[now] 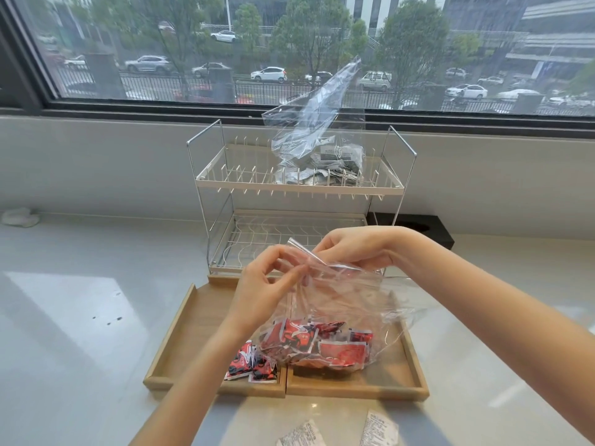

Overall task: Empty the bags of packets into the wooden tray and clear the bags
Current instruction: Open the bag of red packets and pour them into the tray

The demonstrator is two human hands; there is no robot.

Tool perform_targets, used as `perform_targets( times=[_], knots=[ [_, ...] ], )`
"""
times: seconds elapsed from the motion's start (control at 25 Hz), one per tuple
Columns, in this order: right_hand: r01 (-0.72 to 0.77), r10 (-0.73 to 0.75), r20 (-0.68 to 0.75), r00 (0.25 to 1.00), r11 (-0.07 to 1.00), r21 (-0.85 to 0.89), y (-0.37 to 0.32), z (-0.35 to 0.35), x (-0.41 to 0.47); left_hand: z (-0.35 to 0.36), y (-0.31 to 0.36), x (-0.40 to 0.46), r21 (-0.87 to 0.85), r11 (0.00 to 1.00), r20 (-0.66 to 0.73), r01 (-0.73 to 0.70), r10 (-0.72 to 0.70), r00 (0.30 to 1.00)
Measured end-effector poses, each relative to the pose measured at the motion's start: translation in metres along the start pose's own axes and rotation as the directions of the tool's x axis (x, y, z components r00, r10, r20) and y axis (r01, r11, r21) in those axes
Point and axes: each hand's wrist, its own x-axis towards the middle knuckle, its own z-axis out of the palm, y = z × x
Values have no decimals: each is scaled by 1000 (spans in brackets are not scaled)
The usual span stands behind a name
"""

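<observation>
Both hands, left [267, 284] and right [357, 249], pinch bag [338, 304] mouth above tray [174, 333]; part seal evenly, then tip packets [315, 346] out.

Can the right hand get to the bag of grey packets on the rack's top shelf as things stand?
Probably not yet. The right hand pinches the bag of red packets with the left hand. The path to the bag of grey packets on the rack looks open.

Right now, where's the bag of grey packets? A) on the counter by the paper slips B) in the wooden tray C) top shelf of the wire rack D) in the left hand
C: the bag of grey packets sits on the top shelf of the wire rack, behind the wooden tray.
</observation>
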Motion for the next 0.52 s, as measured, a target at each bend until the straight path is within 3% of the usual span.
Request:
perform_targets(
  times=[0.52],
  knots=[
    [37,-42,44,998,993,114,9,12,-5,-2,0,-3,-50,996,31,79,-78,997]
  ],
)
